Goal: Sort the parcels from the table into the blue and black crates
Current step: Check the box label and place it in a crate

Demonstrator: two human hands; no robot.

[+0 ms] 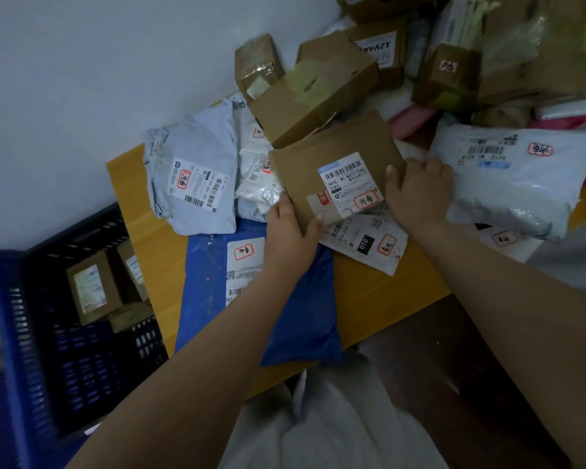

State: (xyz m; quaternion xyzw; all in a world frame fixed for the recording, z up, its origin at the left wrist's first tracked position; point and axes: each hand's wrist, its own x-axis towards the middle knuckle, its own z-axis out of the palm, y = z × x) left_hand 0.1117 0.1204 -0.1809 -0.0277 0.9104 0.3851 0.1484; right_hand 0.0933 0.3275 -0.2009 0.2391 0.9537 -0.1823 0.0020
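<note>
A flat brown cardboard parcel [322,154] with a white barcode label is held between both hands above the wooden table [149,238]. My left hand [290,231] grips its lower left edge, thumb on top. My right hand [416,187] grips its right edge. Under it lie a blue mailer bag [210,282] and a small white bag [369,245]. The black crate [82,231] at lower left holds several brown boxes. The blue crate [11,333] stands at the far left edge.
A grey mailer [193,170] and white bags lie at the table's left end. Brown boxes [305,93] are stacked behind. A large white bag [515,177] and pink bags [410,120] lie to the right. A white wall runs along the far side.
</note>
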